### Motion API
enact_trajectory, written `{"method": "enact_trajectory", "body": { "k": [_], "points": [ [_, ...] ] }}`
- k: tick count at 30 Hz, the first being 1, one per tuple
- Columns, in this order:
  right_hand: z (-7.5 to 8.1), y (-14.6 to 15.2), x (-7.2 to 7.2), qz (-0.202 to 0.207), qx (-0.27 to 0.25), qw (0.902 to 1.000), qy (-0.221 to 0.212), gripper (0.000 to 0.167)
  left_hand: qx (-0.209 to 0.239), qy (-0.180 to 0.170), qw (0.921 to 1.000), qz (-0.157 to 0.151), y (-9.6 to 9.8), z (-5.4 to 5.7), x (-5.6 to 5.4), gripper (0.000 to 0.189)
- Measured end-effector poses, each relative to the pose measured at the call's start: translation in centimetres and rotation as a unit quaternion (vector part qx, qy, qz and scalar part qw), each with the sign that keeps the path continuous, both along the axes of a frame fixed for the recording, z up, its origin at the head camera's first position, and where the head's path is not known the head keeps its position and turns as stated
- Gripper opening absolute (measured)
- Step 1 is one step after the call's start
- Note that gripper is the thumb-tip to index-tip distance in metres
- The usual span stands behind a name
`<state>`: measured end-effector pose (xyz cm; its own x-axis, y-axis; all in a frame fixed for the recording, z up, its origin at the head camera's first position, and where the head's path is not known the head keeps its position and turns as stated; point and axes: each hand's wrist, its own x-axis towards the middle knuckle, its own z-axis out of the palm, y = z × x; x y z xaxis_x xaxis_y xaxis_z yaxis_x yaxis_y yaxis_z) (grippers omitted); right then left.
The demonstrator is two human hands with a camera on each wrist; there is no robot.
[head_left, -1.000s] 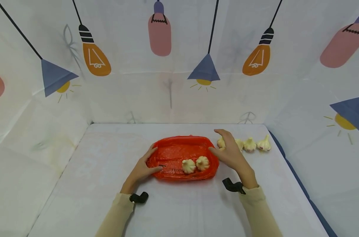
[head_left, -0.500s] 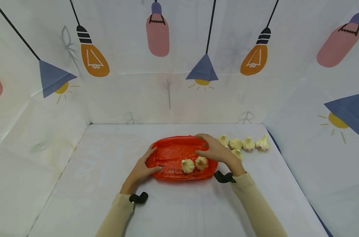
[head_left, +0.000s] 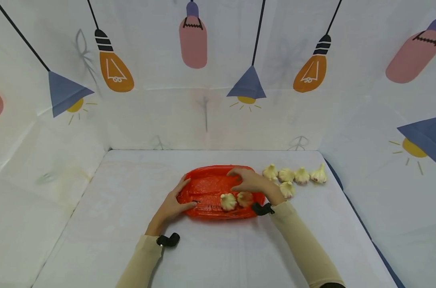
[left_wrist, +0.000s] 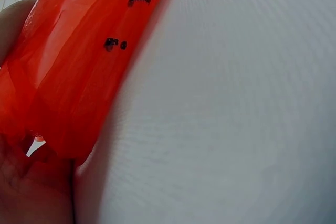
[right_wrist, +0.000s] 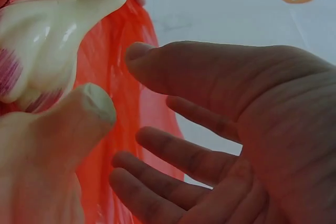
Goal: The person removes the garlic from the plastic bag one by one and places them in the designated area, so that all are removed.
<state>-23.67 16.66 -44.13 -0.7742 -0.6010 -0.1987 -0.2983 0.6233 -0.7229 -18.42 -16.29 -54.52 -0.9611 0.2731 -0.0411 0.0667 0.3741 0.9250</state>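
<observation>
A red plastic bag (head_left: 207, 186), spread wide with a raised rim, lies on the white table. Two garlic bulbs, the left one (head_left: 228, 202) and the right one (head_left: 245, 199), sit side by side in its right half. My left hand (head_left: 170, 207) grips the bag's left rim, thumb on the inner side. In the left wrist view the fingers are partly hidden behind the bag (left_wrist: 79, 72). My right hand (head_left: 251, 182) hovers over the bag's right part, just beyond the bulbs. Its fingers are spread and hold nothing, as the right wrist view shows beside a purple-streaked bulb (right_wrist: 42, 35).
Several more garlic bulbs (head_left: 286, 175) lie on the table to the right of the bag, some in a back row and others in front of it. The right forearm passes close by them. Behind the table (head_left: 138, 176) hangs a lamp-patterned sheet (head_left: 160, 112).
My right hand has moved left from beside the loose garlic bulbs to over the bag, uncovering those bulbs. The left hand, the bag and the two bulbs in it stay in place.
</observation>
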Motion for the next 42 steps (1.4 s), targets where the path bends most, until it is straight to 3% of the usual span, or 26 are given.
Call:
{"method": "enact_trajectory", "body": {
  "k": [15,23,27,37,42],
  "points": [
    [-0.8,-1.5,0.2,0.011,0.043,0.9967,-0.068,0.042,0.003,0.001,1.0,0.001,0.1,-0.2,0.0,0.098],
    [-0.8,-1.5,0.3,0.037,0.046,0.9938,-0.095,0.041,0.004,0.036,0.9993,-0.008,0.0,-0.5,-0.1,0.097],
    [-0.8,-1.4,0.4,0.043,0.064,0.991,-0.109,0.041,0.0,0.029,0.9996,-0.003,0.1,-0.4,-0.1,0.096],
    [-1.5,-1.8,0.0,0.064,0.07,0.9924,-0.078,0.032,-0.002,0.025,0.9997,-0.003,0.0,-0.5,-0.1,0.096],
    [-1.7,-2.1,0.0,0.063,0.071,0.9915,-0.089,0.035,0.0,0.021,0.9998,-0.005,0.1,-0.3,0.0,0.095]
  ]
}}
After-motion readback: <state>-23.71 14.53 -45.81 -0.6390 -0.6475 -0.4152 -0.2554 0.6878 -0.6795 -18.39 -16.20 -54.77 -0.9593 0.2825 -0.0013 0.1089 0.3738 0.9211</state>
